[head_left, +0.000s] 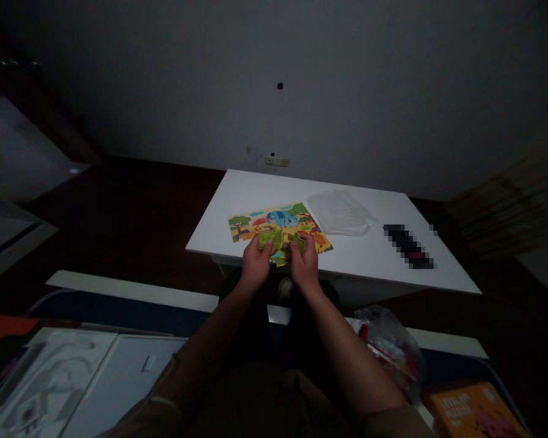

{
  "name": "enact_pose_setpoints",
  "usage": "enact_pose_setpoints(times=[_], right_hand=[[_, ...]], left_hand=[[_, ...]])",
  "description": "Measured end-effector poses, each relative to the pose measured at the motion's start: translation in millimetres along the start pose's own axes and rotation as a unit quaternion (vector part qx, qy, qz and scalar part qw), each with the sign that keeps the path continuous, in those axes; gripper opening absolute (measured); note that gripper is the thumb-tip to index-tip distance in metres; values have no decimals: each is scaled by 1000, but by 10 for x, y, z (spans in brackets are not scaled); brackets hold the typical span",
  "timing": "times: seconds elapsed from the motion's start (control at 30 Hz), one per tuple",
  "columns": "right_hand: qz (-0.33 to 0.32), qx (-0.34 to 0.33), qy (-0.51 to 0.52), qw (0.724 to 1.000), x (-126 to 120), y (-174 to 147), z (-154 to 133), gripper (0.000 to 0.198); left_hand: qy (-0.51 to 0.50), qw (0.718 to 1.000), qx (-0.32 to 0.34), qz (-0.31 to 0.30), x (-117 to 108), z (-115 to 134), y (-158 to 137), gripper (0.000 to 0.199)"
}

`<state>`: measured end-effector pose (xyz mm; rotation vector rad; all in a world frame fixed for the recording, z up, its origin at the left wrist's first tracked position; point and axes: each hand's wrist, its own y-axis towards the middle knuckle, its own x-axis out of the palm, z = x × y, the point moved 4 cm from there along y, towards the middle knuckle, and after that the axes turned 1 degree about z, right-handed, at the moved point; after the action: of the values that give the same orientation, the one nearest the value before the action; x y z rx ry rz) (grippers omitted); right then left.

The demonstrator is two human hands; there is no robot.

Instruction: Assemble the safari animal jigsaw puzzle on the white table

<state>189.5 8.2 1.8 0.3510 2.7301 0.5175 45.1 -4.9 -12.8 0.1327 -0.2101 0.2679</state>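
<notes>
My left hand point(256, 263) is closed on green puzzle pieces point(268, 239), thumb pressed on top. My right hand point(305, 263) grips another green puzzle piece point(296, 245) between thumb and fingers. Both hands are close together over the near edge of the white table point(365, 267); how many pieces they hold is hard to make out. Just behind them a colourful puzzle picture point(251, 226) with a blue elephant, trees and other animals lies flat, its front part hidden by my hands. To its right is a crumpled clear plastic bag point(342, 213).
A blurred-out dark object point(406, 246) lies at the table's right. Beside me on the seat are an open white box point(132, 371) at left, and a clear bag with red contents point(393, 347) and an orange puzzle box point(475, 410) at right. A wall stands behind the table.
</notes>
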Motion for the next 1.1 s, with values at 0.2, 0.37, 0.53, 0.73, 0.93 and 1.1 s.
enact_pose_setpoints(times=[0.2,0.37,0.53,0.73,0.93,1.1], right_hand=[[-74,28,67,995,4,-15,27,30],[-112,-15,87,990,-5,-10,-72,43],[-90,-21,60,994,-199,65,-14,26],[-33,-44,12,998,-510,175,132,34],[-117,-85,3,989,-413,83,20,33],[-100,-81,0,992,-423,38,55,32]], left_hand=[[-50,995,-50,-68,118,-19,-96,37],[88,993,23,-77,232,14,-165,32],[239,958,145,-69,109,213,-216,49],[415,839,246,-252,-93,187,-285,54],[431,826,253,-261,-117,56,-190,36],[413,855,216,-227,-129,89,-107,35]])
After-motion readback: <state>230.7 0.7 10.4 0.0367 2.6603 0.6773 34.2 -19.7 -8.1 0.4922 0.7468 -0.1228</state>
